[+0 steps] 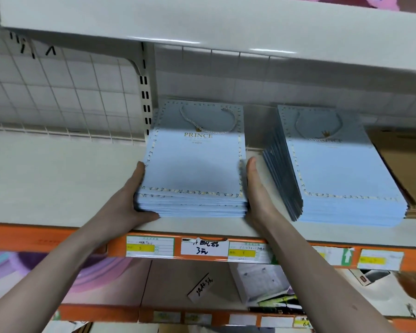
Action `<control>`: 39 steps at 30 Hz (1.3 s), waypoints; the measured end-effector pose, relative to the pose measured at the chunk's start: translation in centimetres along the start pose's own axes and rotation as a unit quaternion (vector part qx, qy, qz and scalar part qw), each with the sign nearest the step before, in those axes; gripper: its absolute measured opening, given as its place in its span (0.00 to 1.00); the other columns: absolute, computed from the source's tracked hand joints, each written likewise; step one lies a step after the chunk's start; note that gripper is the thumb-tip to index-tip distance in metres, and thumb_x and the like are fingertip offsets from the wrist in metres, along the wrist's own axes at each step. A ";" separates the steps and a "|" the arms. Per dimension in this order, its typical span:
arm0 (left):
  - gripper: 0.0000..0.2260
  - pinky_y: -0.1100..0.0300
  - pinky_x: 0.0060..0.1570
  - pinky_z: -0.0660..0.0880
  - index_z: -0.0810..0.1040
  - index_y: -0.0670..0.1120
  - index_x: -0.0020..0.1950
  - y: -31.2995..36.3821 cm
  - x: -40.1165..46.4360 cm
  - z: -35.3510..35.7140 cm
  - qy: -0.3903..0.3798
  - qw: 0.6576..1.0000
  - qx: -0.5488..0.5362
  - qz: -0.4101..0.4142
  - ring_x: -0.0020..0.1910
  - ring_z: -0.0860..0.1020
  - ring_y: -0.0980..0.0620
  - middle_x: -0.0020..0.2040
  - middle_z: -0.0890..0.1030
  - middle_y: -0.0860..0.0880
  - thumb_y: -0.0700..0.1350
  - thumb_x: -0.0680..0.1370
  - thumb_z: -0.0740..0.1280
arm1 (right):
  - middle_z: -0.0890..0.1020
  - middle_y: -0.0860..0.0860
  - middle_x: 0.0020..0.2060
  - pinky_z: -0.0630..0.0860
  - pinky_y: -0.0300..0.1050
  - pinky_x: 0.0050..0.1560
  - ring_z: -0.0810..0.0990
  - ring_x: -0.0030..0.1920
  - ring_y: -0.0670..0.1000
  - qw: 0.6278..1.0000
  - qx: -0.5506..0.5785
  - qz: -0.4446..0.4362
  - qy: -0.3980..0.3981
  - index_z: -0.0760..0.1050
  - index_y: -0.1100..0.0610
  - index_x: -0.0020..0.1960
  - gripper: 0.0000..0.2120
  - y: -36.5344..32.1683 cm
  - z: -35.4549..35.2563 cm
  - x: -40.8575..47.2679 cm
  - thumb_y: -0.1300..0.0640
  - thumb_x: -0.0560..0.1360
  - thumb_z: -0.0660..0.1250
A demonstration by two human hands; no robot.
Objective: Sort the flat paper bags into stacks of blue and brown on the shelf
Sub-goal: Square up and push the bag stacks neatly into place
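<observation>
blue stack (pixel 193 169): flat matte paper, rope handles | left hand (pixel 132 198) cups its left edge, thumb under front | right hand (pixel 256 188) flat against right edge, fingers straight | brown bags (pixel 404 164) far right, seemingly kraft

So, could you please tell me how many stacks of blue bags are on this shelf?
2: the left blue stack between both hands, the right blue stack beside brown bags.
</observation>
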State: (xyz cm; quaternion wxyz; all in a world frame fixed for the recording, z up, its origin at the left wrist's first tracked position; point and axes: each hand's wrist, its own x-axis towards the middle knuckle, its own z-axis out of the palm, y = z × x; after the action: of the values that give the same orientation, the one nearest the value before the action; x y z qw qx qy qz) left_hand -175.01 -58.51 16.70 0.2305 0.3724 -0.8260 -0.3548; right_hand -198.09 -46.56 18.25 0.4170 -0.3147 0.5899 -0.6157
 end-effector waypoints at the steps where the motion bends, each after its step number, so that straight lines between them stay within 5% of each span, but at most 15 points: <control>1: 0.50 0.76 0.50 0.61 0.41 0.54 0.77 0.0 0.1 -0.2 -0.001 1.000 -0.002 -0.005 0.61 0.64 0.61 0.66 0.59 0.62 0.36 0.70 0.74 | 0.68 0.33 0.62 0.57 0.36 0.65 0.64 0.66 0.39 1.000 -0.010 0.000 0.008 0.58 0.47 0.74 0.29 0.2 0.0 0.1 0.36 0.78 0.42; 4: 0.51 0.78 0.51 0.59 0.40 0.53 0.77 0.1 0.3 -0.3 -0.005 1.000 -0.004 -0.004 0.63 0.62 0.63 0.67 0.57 0.63 0.36 0.69 0.74 | 0.69 0.33 0.58 0.59 0.32 0.56 0.64 0.59 0.38 0.999 -0.032 -0.001 0.033 0.60 0.49 0.74 0.28 0.0 0.4 0.3 0.38 0.79 0.41; 8: 0.51 0.77 0.53 0.62 0.40 0.52 0.77 0.2 0.3 0.0 0.007 1.000 -0.025 0.007 0.62 0.64 0.63 0.66 0.58 0.65 0.38 0.69 0.75 | 0.78 0.50 0.59 0.70 0.45 0.61 0.76 0.57 0.50 0.996 -0.050 0.029 0.061 0.71 0.49 0.63 0.27 -0.9 0.3 1.6 0.36 0.78 0.44; 10: 0.50 0.69 0.57 0.66 0.42 0.54 0.77 0.4 0.3 0.2 0.021 0.999 -0.043 0.008 0.62 0.68 0.61 0.66 0.63 0.64 0.43 0.69 0.75 | 0.79 0.51 0.58 0.72 0.48 0.63 0.77 0.59 0.51 0.996 -0.061 0.029 0.059 0.73 0.51 0.63 0.30 -1.4 0.3 1.8 0.34 0.78 0.44; 12: 0.47 0.72 0.55 0.68 0.44 0.54 0.77 0.5 0.3 0.4 0.037 0.998 -0.054 0.019 0.60 0.71 0.59 0.63 0.67 0.66 0.46 0.69 0.74 | 0.81 0.48 0.56 0.74 0.44 0.60 0.79 0.57 0.48 0.997 -0.060 -0.005 0.054 0.74 0.50 0.63 0.30 -1.8 0.0 2.0 0.34 0.78 0.43; 14: 0.45 0.73 0.54 0.68 0.47 0.52 0.77 0.4 0.2 0.5 0.050 0.997 -0.047 0.033 0.61 0.71 0.58 0.65 0.68 0.63 0.49 0.69 0.72 | 0.77 0.40 0.58 0.71 0.33 0.58 0.77 0.57 0.40 0.996 -0.050 -0.031 0.064 0.71 0.47 0.64 0.26 -2.4 0.1 2.2 0.38 0.80 0.41; 16: 0.46 0.60 0.62 0.69 0.49 0.51 0.78 0.1 0.1 0.5 0.053 0.997 -0.021 0.048 0.66 0.69 0.54 0.71 0.66 0.56 0.55 0.67 0.70 | 0.68 0.41 0.68 0.60 0.37 0.68 0.66 0.68 0.42 0.995 -0.034 -0.056 0.073 0.60 0.51 0.74 0.28 -3.1 0.3 2.7 0.40 0.81 0.41; 19: 0.46 0.48 0.67 0.67 0.49 0.50 0.78 -0.2 0.3 0.4 0.053 0.997 0.014 0.060 0.70 0.66 0.51 0.74 0.64 0.51 0.60 0.67 0.68 | 0.63 0.46 0.73 0.55 0.44 0.72 0.60 0.74 0.48 0.995 -0.031 -0.044 0.081 0.56 0.52 0.76 0.29 -3.7 1.0 3.5 0.40 0.81 0.42; 22: 0.45 0.55 0.68 0.64 0.47 0.48 0.78 0.0 0.6 0.3 0.056 0.996 0.026 0.059 0.71 0.63 0.53 0.75 0.61 0.53 0.58 0.68 0.66 | 0.61 0.49 0.74 0.54 0.48 0.74 0.57 0.75 0.50 0.994 -0.046 -0.034 0.098 0.54 0.55 0.77 0.30 -3.7 1.6 4.3 0.39 0.81 0.43; 25: 0.45 0.52 0.70 0.63 0.47 0.49 0.78 -0.2 0.8 0.2 0.054 0.996 0.031 0.059 0.72 0.62 0.54 0.75 0.60 0.52 0.58 0.68 0.66 | 0.60 0.49 0.74 0.53 0.42 0.72 0.56 0.75 0.49 0.993 -0.061 -0.035 0.092 0.54 0.57 0.76 0.29 -4.0 1.6 5.0 0.41 0.81 0.42; 32: 0.45 0.64 0.57 0.65 0.50 0.50 0.78 0.2 0.3 0.7 0.083 0.994 0.049 0.060 0.63 0.68 0.60 0.68 0.65 0.60 0.55 0.67 0.71 | 0.77 0.51 0.61 0.67 0.47 0.67 0.74 0.63 0.50 0.998 -0.021 -0.030 0.057 0.71 0.57 0.67 0.32 -4.0 0.3 5.3 0.37 0.80 0.44; 39: 0.43 0.64 0.54 0.64 0.51 0.47 0.77 0.2 0.7 1.2 0.103 0.990 0.075 0.054 0.62 0.69 0.53 0.65 0.67 0.56 0.48 0.70 0.74 | 0.72 0.52 0.64 0.59 0.36 0.54 0.68 0.65 0.48 0.993 -0.080 -0.044 0.075 0.66 0.59 0.71 0.27 -4.6 0.0 6.8 0.45 0.83 0.43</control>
State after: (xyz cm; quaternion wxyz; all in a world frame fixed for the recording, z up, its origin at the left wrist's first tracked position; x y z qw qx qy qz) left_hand -176.29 -58.45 16.10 0.3045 0.3784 -0.8410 -0.2385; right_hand -201.78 -52.77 22.06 0.3172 -0.3257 0.6522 -0.6065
